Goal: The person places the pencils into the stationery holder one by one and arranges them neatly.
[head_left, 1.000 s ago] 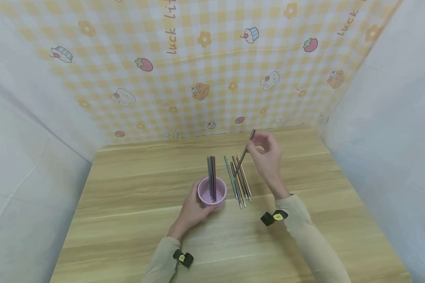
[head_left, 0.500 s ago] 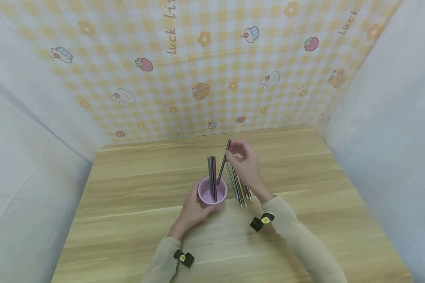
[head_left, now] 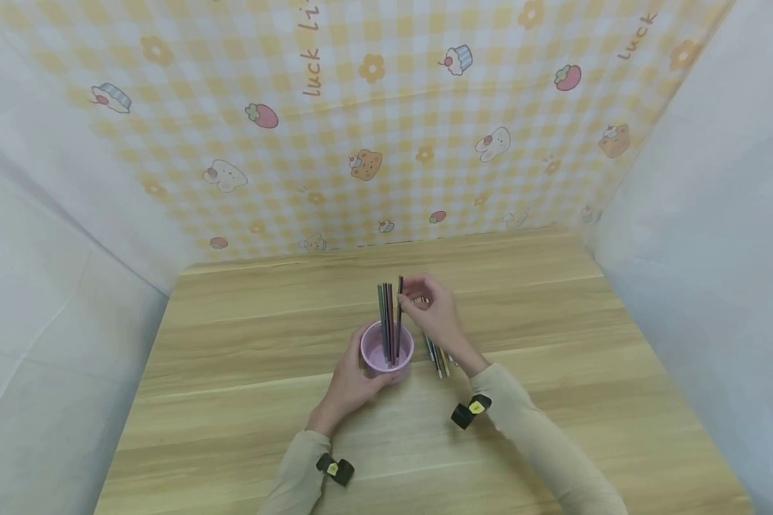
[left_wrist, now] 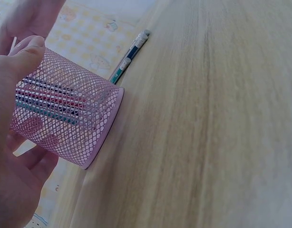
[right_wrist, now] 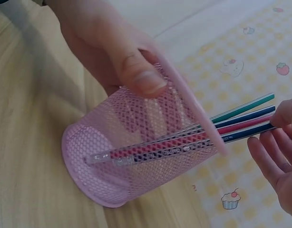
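A pink mesh pencil cup (head_left: pixel 371 352) stands on the table, and my left hand (head_left: pixel 350 380) grips it round the side with the thumb in front. Several pencils (head_left: pixel 383 307) in green, blue and red lean together inside. My right hand (head_left: pixel 434 312) pinches a dark pencil (head_left: pixel 399 320) near its upper end, and the lower end is inside the cup. Through the mesh (right_wrist: pixel 103 118) in the right wrist view, clear-capped eraser ends show near the bottom. Beside the cup, more pencils (head_left: pixel 441 366) lie on the table, partly hidden under my right hand.
The wood-grain table (head_left: pixel 251 400) carries all of this. A yellow checked cloth (head_left: pixel 309 164) hangs at its back edge, with pale sheets (head_left: pixel 702 236) on both sides. Each sleeve has a black wrist camera (head_left: pixel 470 411).
My right hand has moved left and down from over the loose pencils, bringing the dark pencil upright into the cup. My left hand has kept its grip on the cup.
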`<state>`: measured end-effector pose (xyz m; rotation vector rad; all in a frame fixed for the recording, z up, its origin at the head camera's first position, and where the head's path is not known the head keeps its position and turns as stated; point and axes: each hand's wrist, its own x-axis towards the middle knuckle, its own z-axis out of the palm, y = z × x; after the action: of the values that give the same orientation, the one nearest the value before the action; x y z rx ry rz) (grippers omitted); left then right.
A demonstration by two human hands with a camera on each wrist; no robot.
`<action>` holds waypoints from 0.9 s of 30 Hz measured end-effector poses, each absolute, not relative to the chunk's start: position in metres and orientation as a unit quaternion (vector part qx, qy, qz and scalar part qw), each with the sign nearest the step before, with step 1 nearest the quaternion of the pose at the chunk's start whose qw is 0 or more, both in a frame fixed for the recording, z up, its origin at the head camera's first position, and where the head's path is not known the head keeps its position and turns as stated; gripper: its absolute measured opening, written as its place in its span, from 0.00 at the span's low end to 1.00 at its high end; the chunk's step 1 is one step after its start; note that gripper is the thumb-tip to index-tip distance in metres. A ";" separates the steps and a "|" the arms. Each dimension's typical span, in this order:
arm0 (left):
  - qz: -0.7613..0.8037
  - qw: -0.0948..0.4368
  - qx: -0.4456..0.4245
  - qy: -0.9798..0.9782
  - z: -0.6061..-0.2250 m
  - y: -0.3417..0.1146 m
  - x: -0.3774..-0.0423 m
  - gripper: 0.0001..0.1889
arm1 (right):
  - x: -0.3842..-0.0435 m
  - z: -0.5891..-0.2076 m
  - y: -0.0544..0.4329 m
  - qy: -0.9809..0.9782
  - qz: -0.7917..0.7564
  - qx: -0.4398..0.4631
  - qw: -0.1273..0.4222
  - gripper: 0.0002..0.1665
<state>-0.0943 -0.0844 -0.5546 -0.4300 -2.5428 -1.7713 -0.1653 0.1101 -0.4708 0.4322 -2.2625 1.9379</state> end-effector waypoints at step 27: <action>-0.565 0.022 -0.135 -0.814 -0.556 -0.082 -0.094 0.52 | -0.181 -0.500 0.142 -0.829 0.546 0.106 0.062 0.14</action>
<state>-0.0938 -0.0820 -0.5563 -0.4179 -2.5224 -1.7498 -0.1808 0.1424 -0.4997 0.3191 -2.5056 1.6495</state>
